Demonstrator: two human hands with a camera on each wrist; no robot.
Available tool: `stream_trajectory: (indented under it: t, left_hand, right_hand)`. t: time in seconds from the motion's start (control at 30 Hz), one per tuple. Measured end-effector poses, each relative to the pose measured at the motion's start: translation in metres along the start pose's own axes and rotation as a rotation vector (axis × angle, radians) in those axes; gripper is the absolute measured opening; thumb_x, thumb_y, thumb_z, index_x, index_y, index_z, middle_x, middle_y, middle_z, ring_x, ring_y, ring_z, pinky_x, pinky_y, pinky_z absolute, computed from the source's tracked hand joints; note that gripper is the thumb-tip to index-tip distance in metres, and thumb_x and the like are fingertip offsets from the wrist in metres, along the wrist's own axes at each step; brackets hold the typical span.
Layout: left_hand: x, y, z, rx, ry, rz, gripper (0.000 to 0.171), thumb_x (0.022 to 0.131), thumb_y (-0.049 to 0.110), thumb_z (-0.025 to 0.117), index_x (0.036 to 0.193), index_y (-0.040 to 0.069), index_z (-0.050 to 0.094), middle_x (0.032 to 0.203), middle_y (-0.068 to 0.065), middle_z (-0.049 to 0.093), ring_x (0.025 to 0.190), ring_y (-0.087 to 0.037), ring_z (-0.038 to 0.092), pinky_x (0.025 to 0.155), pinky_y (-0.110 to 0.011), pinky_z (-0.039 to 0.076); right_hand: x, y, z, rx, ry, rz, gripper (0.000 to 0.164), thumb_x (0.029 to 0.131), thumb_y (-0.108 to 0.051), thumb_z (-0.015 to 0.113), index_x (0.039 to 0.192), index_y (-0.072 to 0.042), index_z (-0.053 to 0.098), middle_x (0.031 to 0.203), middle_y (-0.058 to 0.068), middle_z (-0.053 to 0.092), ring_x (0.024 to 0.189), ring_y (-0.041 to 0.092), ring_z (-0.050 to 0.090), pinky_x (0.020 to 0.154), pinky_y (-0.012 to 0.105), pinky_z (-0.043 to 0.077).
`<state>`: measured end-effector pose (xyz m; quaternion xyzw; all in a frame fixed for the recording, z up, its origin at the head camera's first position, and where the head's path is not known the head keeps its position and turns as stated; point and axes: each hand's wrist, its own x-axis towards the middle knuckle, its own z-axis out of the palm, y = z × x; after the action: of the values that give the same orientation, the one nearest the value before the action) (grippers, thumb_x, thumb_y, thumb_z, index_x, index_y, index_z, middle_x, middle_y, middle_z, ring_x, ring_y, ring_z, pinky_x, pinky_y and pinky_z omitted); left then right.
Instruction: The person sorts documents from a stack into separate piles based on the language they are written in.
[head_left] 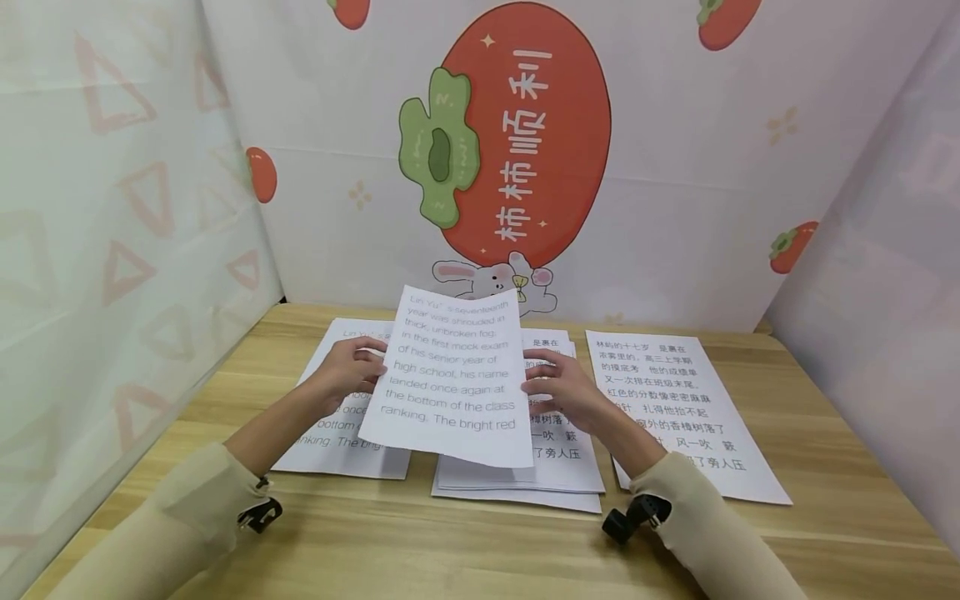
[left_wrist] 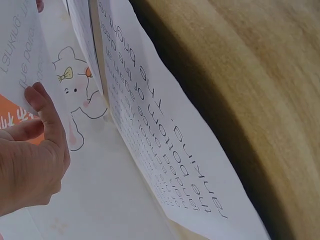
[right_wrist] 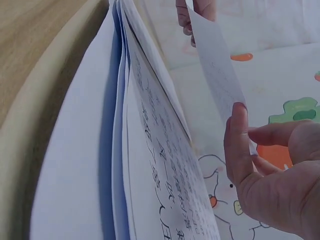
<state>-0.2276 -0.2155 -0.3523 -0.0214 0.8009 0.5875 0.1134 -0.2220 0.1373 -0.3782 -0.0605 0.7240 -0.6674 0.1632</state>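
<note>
A sheet of paper point(head_left: 450, 375) printed with English text is held up above the table, tilted toward the head camera. My left hand point(head_left: 348, 375) pinches its left edge and my right hand point(head_left: 562, 383) pinches its right edge. In the left wrist view, the left hand point(left_wrist: 35, 155) has thumb and fingers at the sheet's edge. The right wrist view shows the right hand point(right_wrist: 265, 160) gripping the opposite edge. Below the held sheet lies a stack of sheets point(head_left: 517, 483) with Chinese text, partly hidden by it.
Another English sheet point(head_left: 337, 458) lies on the left of the wooden table point(head_left: 360, 542), partly under my left hand. On the right lies a Chinese-text sheet point(head_left: 720, 433), partly behind my right forearm. A printed cloth backdrop point(head_left: 675, 233) stands behind the table.
</note>
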Motion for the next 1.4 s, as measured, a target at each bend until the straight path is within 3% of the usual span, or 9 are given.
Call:
stream_trajectory:
  t: [0.7,1.1,1.4]
  left_hand:
    - [-0.007,-0.010,-0.028,-0.020,0.081,-0.031,0.048,0.102,-0.004,0.053,0.148,-0.005,0.042,0.101,-0.004,0.066,0.080,-0.012,0.064,0.069,-0.023,0.059]
    - [-0.014,-0.018,-0.045,0.069,0.173,-0.090,0.049,0.105,0.000,0.049,0.153,0.000,0.042,0.121,-0.013,0.063,0.087,-0.014,0.060,0.068,-0.025,0.051]
    - [-0.018,-0.025,-0.049,0.043,0.189,-0.107,0.050,0.103,-0.002,0.048,0.152,-0.002,0.040,0.118,-0.012,0.062,0.085,-0.014,0.058,0.066,-0.023,0.051]
  right_hand:
    - [0.013,-0.004,0.025,0.063,-0.080,-0.009,0.070,0.094,0.009,0.062,0.159,-0.004,0.037,0.128,0.019,0.060,0.100,0.023,0.069,0.081,0.040,0.065]
    - [0.019,-0.002,0.043,0.153,-0.195,-0.054,0.078,0.091,0.010,0.067,0.159,0.004,0.030,0.154,0.027,0.041,0.112,0.032,0.067,0.090,0.049,0.062]
    - [0.020,0.001,0.054,0.128,-0.215,-0.072,0.082,0.089,0.009,0.068,0.161,0.000,0.028,0.162,0.021,0.034,0.121,0.037,0.061,0.091,0.046,0.062]
